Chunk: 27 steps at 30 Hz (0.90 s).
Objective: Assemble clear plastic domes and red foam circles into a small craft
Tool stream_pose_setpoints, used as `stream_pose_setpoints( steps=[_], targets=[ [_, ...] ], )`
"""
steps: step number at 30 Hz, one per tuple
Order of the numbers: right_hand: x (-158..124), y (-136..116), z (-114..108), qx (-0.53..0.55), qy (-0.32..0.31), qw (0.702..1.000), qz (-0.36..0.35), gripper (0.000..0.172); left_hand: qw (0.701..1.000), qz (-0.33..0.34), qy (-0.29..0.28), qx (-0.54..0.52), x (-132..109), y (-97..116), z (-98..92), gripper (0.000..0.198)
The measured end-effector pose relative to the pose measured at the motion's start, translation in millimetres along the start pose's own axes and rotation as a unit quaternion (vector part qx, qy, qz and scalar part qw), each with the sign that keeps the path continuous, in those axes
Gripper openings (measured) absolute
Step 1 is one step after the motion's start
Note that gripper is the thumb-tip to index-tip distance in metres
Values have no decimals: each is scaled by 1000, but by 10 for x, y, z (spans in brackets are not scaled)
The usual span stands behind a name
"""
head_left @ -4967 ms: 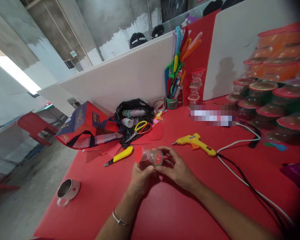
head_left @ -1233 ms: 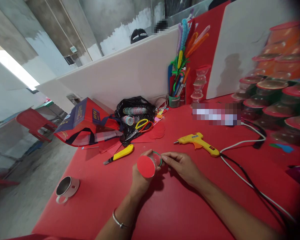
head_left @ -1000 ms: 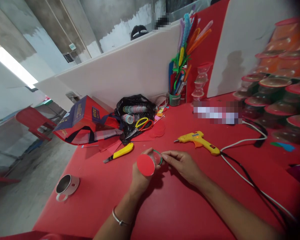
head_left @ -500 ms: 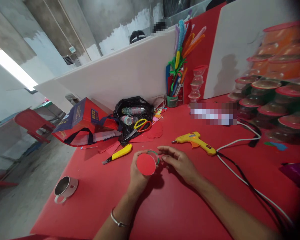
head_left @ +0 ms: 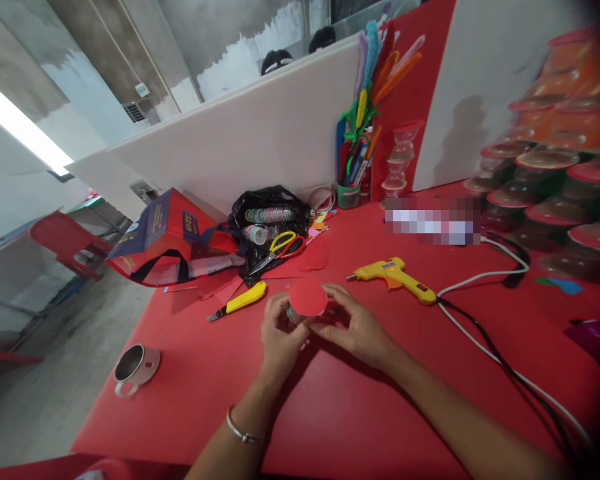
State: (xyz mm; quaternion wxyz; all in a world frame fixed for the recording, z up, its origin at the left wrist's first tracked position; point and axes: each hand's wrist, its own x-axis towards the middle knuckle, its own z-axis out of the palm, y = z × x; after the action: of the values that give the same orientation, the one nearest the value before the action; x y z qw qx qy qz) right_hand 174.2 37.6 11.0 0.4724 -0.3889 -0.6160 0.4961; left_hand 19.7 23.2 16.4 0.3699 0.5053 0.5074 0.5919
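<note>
Both hands are closed round a small clear plastic cup (head_left: 291, 315) topped by a round red paper disc (head_left: 308, 299). My left hand (head_left: 283, 340) wraps its left side, with the thumb at the front. My right hand (head_left: 360, 328) grips from the right, its fingers at the disc's edge and its thumb near the left thumb. Most of the cup is hidden by the disc and the fingers. To the right of my hands lies a yellow hot glue gun (head_left: 397, 279). Left of them is a yellow utility knife (head_left: 240, 300) with its blade out.
Scissors (head_left: 283, 245) lie by a black plastic bag (head_left: 240, 210) of stacked cups and red paper circles (head_left: 317, 257). A mug (head_left: 147, 365) stands near the left edge. Cables (head_left: 485, 347) run along the right, below stacked cups (head_left: 550, 193). A pen holder (head_left: 349, 196) stands at the back.
The cup has turned from tilted toward me to more upright, and moved slightly up and right. My right hand has closed in from beside it onto its right side.
</note>
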Motion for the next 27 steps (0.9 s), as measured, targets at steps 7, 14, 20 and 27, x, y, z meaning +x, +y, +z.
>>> stream_pose_setpoints(
  steps=[7, 14, 20, 27],
  targets=[
    [-15, -2, -17, 2, -3, 1000, 4, 50, 994, -39, -60, -82, 12, 30, -153, 35],
    [-12, 43, -41, 23, 16, 999, 16, 55, 993, -45, -47, -100, 89, -72, -204, 32],
    [20, -29, -47, 72, 44, 992, 91, 39, 986, -60, -65, -140, 77, -85, -209, 34],
    [16, -93, -47, 142, -49, 962, 227, 35, 983, -58, -96, -146, 64, -71, -215, 32]
  ],
)
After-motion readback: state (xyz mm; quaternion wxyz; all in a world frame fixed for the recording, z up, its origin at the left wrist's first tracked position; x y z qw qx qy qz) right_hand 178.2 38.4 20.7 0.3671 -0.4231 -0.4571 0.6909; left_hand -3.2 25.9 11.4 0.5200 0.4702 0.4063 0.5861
